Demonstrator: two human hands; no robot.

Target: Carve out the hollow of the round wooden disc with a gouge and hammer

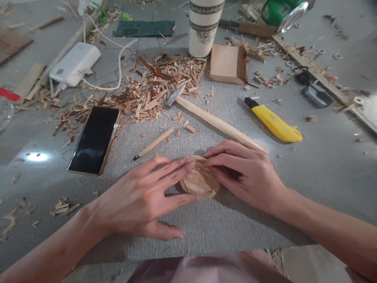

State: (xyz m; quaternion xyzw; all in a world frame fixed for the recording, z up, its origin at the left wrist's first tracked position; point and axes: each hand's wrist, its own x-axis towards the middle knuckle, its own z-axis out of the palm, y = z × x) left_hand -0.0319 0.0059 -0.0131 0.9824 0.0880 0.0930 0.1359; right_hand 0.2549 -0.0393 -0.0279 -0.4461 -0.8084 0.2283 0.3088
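Note:
A small round wooden piece (198,181), with a raised rim and a roughly carved hollow, lies on the grey textured mat in front of me. My left hand (150,196) is spread over its left side, fingertips resting on the rim and inner surface, thumb held apart. My right hand (246,171) pinches the piece's upper right edge; whether a small chip is between those fingertips is hidden. Just beyond the right hand lies a hammer (218,122) with a pale wooden handle. A short wooden-handled carving tool (154,143) rests past my left fingers.
Wood shavings (159,88) are heaped beyond the hammer. A yellow utility knife (273,120) lies right, a phone (94,139) left. Farther back are a white power bank (75,63) with cable, a paper cup (203,29), a shallow wooden tray (215,74) and a green can (281,11).

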